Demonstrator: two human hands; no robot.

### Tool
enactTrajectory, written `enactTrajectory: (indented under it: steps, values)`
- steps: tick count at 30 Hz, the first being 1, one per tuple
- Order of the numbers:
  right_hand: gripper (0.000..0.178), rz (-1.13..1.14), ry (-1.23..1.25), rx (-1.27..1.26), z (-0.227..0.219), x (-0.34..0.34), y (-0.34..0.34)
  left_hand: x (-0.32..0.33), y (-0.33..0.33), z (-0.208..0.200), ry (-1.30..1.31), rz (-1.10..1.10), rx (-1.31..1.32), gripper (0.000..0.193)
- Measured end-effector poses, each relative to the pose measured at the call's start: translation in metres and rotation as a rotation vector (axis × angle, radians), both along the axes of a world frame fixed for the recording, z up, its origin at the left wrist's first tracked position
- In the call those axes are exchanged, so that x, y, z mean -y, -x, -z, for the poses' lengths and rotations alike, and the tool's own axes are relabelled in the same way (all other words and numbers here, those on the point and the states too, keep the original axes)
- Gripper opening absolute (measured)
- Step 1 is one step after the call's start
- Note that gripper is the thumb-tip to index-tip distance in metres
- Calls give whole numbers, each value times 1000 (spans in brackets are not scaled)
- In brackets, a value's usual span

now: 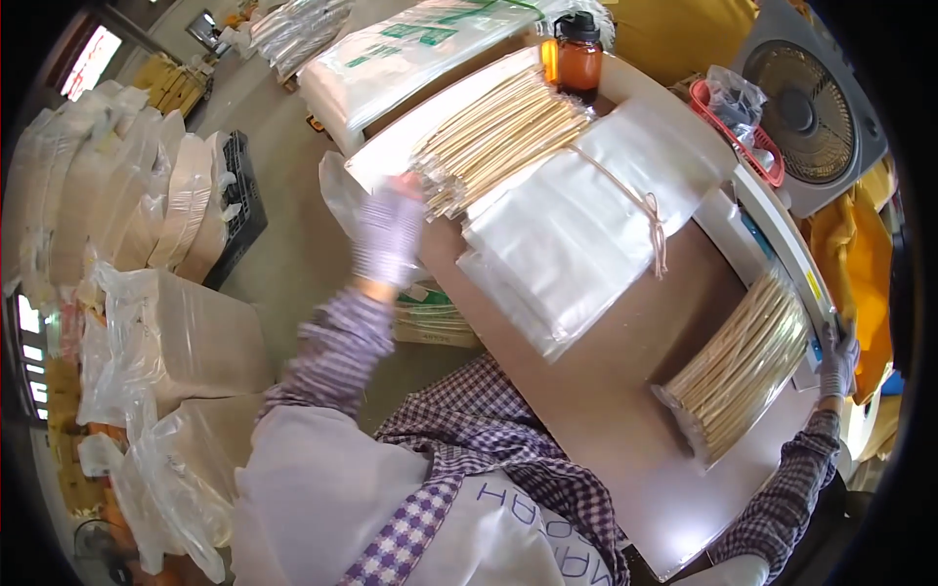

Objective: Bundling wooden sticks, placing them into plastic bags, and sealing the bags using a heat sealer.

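My left hand (388,234), in a pale knitted glove, is at the left end of a pile of thin, wrapped light-brown sticks (503,137). Its fingers are blurred, and any grip is unclear. My gloved right hand (838,361) is closed on the near end of a long white bar sealer (796,244) along the table's right edge. A clear bag packed with sticks (738,366) lies beside the sealer, its far end against it. Flat clear plastic bags (576,244) lie stacked mid-table, with a tied brown cord (625,190) across them.
The brown table (625,410) fills the middle. At its back stands a dark-lidded bottle (578,59). A red basket (733,127) and a grey fan (806,107) are at the far right. Wrapped packages (186,332) crowd the left floor, and a large plastic-wrapped bundle (420,49) sits behind.
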State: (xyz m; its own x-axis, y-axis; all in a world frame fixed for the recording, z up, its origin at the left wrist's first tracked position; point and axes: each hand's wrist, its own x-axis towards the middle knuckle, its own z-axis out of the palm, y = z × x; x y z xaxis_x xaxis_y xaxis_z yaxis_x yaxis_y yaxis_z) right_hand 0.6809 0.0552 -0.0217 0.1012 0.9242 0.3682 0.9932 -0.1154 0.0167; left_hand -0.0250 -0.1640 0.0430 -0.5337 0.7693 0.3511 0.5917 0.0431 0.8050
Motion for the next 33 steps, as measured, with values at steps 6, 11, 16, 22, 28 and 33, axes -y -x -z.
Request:
enactTrajectory:
  steps: [6, 11, 16, 22, 28, 33]
  values:
    - [75, 176, -37, 61, -8, 7, 0, -36, 210, -2, 557, -659, -397, 47]
    - [83, 204, 55, -145, -23, 52, 37, -101, 285, 65, 1115, -309, -619, 35]
    - [100, 151, 93, -245, -71, 89, 183, -56, 386, 127, 814, -362, -512, 23]
    - [56, 356, 286, -1199, -4, 166, 204, 10, 236, 102, 242, -10, 472, 25]
    - [35, 105, 222, -1798, -5, 269, 322, 171, 183, 80, 95, 161, 973, 49]
    - [31, -161, 69, -2129, -46, 307, 438, 158, 126, 20, 167, -145, 989, 33]
